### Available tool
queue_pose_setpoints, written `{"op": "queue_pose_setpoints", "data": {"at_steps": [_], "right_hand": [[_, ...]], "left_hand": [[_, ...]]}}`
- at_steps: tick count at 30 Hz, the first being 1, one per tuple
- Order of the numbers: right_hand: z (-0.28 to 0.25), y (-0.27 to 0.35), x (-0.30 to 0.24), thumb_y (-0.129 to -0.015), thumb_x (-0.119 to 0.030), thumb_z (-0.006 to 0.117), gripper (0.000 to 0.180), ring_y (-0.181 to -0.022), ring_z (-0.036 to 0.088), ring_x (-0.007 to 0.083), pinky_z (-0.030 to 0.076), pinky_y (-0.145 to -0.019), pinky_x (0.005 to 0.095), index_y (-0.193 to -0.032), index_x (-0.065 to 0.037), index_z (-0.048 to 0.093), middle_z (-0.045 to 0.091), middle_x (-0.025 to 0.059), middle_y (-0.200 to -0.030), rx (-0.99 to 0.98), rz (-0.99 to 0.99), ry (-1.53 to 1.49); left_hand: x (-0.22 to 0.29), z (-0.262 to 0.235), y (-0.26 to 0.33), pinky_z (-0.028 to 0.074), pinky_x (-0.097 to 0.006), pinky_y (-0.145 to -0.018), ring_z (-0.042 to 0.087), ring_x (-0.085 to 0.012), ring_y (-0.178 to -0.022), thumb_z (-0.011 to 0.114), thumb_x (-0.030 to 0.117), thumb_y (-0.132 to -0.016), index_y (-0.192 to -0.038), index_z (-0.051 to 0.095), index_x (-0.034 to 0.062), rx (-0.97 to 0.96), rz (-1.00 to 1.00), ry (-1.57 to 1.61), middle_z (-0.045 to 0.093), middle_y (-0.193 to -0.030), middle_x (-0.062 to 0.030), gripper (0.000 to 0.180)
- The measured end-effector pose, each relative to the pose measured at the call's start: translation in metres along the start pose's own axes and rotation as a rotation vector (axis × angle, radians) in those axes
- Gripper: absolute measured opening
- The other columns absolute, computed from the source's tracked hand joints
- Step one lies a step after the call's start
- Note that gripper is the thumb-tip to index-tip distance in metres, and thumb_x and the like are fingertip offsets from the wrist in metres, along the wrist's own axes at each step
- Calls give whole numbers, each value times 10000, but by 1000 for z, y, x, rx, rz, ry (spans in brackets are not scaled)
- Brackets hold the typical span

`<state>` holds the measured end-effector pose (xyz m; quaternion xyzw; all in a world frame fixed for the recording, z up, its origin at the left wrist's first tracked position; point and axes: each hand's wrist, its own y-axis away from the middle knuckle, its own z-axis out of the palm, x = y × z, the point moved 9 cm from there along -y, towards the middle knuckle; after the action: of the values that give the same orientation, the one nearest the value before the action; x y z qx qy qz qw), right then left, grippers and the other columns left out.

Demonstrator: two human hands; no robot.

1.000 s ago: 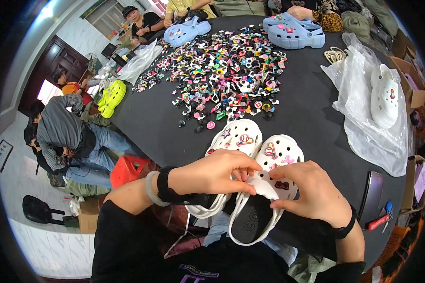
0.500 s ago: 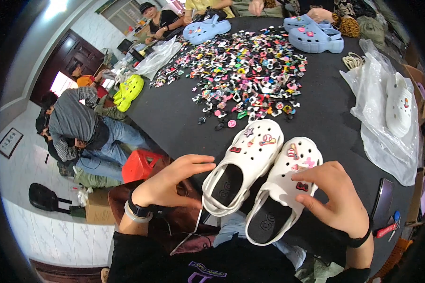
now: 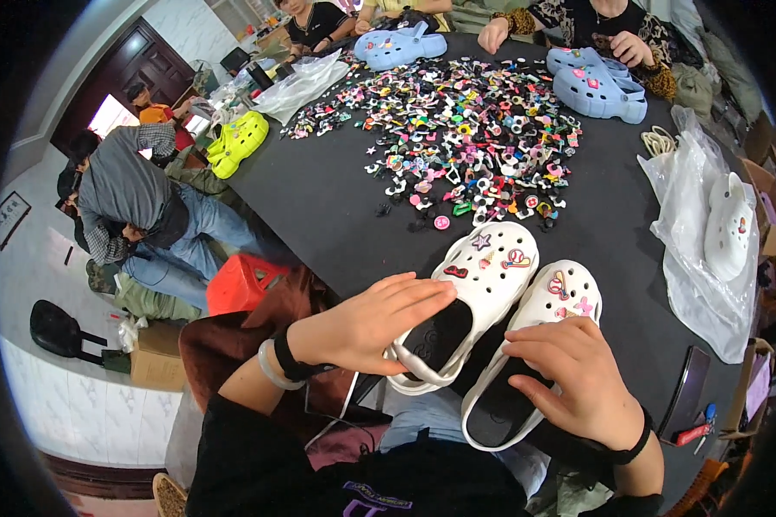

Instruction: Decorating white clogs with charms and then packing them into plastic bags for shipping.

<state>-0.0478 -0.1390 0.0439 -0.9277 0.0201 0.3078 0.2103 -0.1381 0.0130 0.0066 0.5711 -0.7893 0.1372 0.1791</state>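
A pair of white clogs lies on the black table in front of me, toes pointing away. The left clog (image 3: 490, 277) bears star, ice cream, baseball and dark red bow charms. On the right clog (image 3: 538, 303), baseball, pink butterfly and ice cream charms show; my fingers cover part of its upper. My left hand (image 3: 379, 325) is open, fingers stretched over the left clog's opening and thumb beside its heel strap. Over the side of the right clog hovers my right hand (image 3: 569, 372), also open, fingers slightly bent and thumb apart. Whether either hand touches its clog, I cannot tell.
Beyond the clogs spreads a heap of colourful shoe charms (image 3: 483, 138). Blue clogs (image 3: 599, 86) and a yellow-green pair (image 3: 237, 142) stand around it. A white clog (image 3: 729, 237) lies on plastic at right, near a phone (image 3: 686, 392) and red-handled tool (image 3: 693, 433). People sit across the table.
My left hand has moved right, over the left clog's opening. My right hand has shifted slightly down and left over the right clog. The whole view has tilted, and a person across shows more.
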Motion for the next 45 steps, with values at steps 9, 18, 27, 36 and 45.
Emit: {"op": "queue_pose_setpoints", "data": {"at_steps": [9, 18, 27, 36, 45], "right_hand": [[10, -32, 9, -771, -334, 734, 396, -804, 635, 264, 459, -740, 374, -1029, -55, 624, 635, 94, -891, -56, 46, 124], [31, -56, 2, -678, -375, 798, 519, -770, 625, 291, 482, -680, 384, -1010, -29, 599, 603, 107, -835, -133, -13, 193], [39, -61, 29, -704, -193, 754, 496, -770, 657, 304, 513, -685, 400, -1114, -33, 524, 660, 124, -837, -209, 170, 31], [35, -54, 33, -695, -118, 765, 400, -799, 664, 298, 528, -721, 376, -1043, -30, 588, 651, 132, -856, -112, 146, -115], [31, -51, 29, -693, -68, 789, 347, -766, 689, 253, 543, -694, 332, -1007, -16, 650, 671, 147, -889, -21, 193, -206]], "left_hand": [[-38, -20, -25, 478, -387, -908, 616, -289, -1064, 838, 211, -667, -1370, 445, 66, 235, -87, 403, 654, -1141, -94, 819], [-26, -17, -27, 491, -380, -845, 636, -276, -971, 799, 66, -674, -1157, 631, 39, 304, 100, 207, 677, -1040, -98, 513], [-33, -17, -34, 521, -343, -790, 676, -272, -911, 790, 85, -692, -1130, 575, 13, 356, -39, 351, 684, -980, -111, 493], [-48, -8, -35, 483, -314, -743, 577, -196, -842, 839, 168, -683, -1328, 462, 48, 336, -122, 472, 589, -984, -90, 757], [-73, 18, -23, 415, -251, -816, 482, -129, -949, 783, 218, -784, -1221, 622, 90, 196, -101, 775, 488, -1146, -40, 483]]}}
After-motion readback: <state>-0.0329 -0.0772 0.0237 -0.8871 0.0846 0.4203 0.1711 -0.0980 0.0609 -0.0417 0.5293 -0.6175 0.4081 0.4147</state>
